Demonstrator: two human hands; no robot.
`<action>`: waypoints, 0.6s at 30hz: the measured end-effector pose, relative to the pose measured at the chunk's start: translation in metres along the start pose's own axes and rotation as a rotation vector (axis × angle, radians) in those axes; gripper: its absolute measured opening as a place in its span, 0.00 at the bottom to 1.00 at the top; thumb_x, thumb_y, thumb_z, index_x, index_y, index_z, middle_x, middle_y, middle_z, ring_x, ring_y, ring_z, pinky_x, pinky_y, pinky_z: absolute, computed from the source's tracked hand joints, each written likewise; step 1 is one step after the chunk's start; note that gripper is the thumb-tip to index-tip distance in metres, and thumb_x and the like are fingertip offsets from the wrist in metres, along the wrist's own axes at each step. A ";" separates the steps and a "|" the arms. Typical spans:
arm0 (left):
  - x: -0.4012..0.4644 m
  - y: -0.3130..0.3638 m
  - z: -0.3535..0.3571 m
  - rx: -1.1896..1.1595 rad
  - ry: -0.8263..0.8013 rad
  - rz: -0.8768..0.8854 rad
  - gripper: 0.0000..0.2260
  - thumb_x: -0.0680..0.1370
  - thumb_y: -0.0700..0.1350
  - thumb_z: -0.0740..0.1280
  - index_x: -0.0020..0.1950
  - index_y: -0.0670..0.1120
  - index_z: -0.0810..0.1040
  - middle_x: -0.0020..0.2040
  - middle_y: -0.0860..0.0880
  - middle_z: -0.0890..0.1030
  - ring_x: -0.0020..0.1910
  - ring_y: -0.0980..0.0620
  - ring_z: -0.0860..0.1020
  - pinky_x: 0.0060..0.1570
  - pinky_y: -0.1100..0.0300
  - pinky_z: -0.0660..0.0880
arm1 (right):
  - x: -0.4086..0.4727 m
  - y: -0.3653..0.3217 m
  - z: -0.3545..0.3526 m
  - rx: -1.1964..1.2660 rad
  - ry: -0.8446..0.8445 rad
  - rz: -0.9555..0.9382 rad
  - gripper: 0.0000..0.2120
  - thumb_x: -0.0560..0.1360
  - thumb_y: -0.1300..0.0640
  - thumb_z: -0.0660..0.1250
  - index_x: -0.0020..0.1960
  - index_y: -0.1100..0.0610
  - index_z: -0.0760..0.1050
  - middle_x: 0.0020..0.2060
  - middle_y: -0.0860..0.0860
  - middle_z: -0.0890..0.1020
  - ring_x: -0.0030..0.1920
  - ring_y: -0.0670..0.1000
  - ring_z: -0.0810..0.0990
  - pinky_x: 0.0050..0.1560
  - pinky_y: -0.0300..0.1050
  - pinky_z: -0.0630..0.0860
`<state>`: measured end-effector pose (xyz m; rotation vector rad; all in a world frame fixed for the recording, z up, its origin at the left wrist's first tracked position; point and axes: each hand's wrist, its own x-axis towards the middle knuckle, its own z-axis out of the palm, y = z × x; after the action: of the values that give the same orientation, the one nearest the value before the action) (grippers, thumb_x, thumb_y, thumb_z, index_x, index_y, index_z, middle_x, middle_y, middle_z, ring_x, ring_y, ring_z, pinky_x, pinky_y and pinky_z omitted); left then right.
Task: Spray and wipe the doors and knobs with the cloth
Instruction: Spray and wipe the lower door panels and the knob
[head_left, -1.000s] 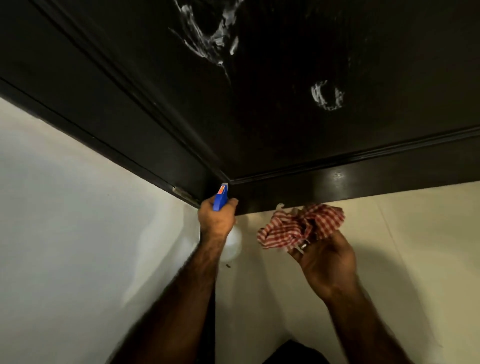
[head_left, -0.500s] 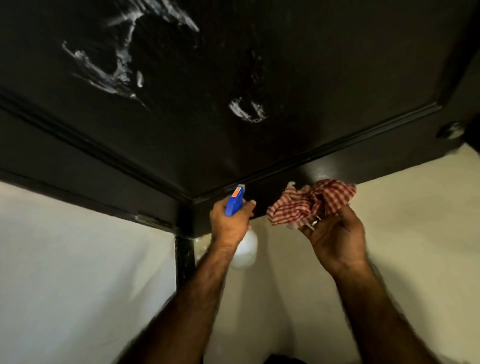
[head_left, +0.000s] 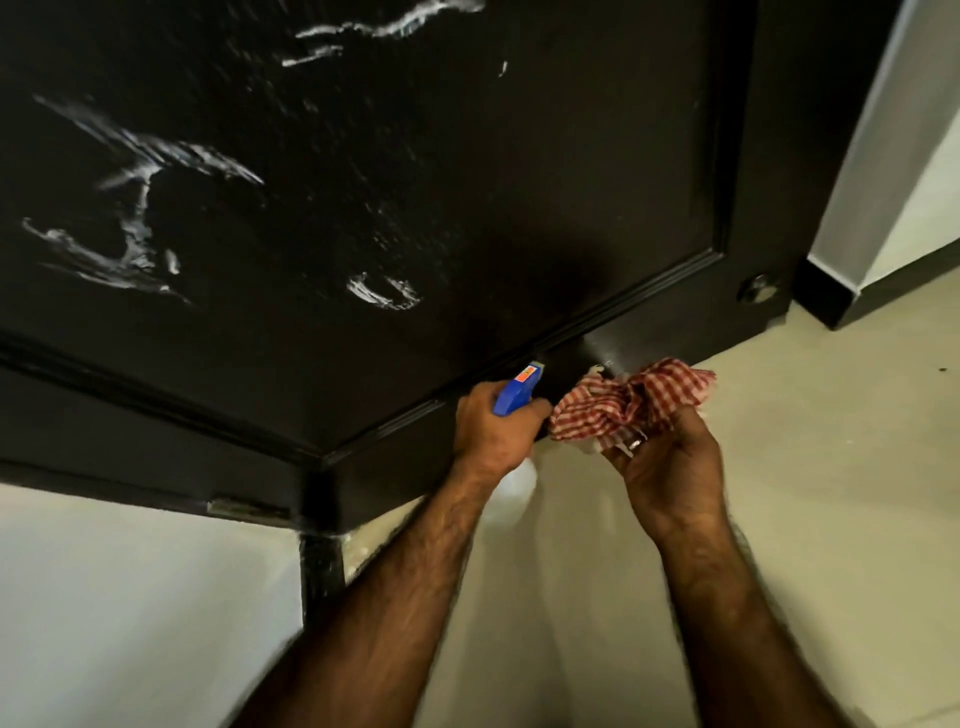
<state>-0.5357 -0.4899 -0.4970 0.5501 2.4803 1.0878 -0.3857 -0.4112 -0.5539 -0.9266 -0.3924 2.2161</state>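
The dark door (head_left: 467, 171), foam-streaked, has shifted leftward in view, exposing its knob (head_left: 756, 288) beyond the fingers. The checked cloth (head_left: 631, 405) is bunched in right-hand (head_left: 670, 467) fingers; the spray bottle (head_left: 514, 397) is gripped by left-hand (head_left: 491, 428) fingers. Wiping appears imminent.

Spray bottle (head_left: 514, 397) left of cloth (head_left: 631, 402), both before door (head_left: 467, 182); floor (head_left: 831, 467) below.

The left hand (head_left: 493, 428) grips a blue-headed spray bottle (head_left: 514, 397); at its 3 o'clock, the right hand (head_left: 670, 467) holds a bunched checked cloth (head_left: 631, 402) near the foam-streaked dark door (head_left: 467, 182).
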 end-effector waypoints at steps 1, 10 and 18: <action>0.003 0.004 0.007 -0.004 -0.009 0.012 0.15 0.63 0.56 0.75 0.36 0.45 0.78 0.36 0.36 0.81 0.29 0.40 0.77 0.34 0.38 0.81 | 0.001 -0.004 0.000 -0.052 0.014 -0.023 0.15 0.79 0.50 0.64 0.61 0.52 0.83 0.56 0.53 0.87 0.60 0.57 0.82 0.61 0.58 0.79; 0.022 -0.001 0.031 -0.271 -0.073 -0.069 0.11 0.76 0.40 0.79 0.54 0.38 0.83 0.33 0.46 0.79 0.25 0.53 0.74 0.27 0.59 0.75 | 0.072 -0.083 0.032 -0.691 0.357 -0.614 0.16 0.79 0.49 0.75 0.63 0.55 0.83 0.56 0.48 0.86 0.55 0.48 0.85 0.59 0.43 0.81; 0.013 -0.034 0.002 -0.409 -0.024 -0.098 0.07 0.78 0.40 0.76 0.47 0.40 0.79 0.34 0.46 0.79 0.28 0.49 0.75 0.31 0.57 0.76 | 0.077 -0.024 0.050 -0.799 0.369 -0.581 0.08 0.80 0.56 0.71 0.48 0.61 0.81 0.41 0.54 0.83 0.41 0.55 0.81 0.40 0.49 0.74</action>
<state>-0.5527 -0.5038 -0.5262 0.3119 2.1501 1.4838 -0.4482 -0.3411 -0.5458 -1.3722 -1.2348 1.3039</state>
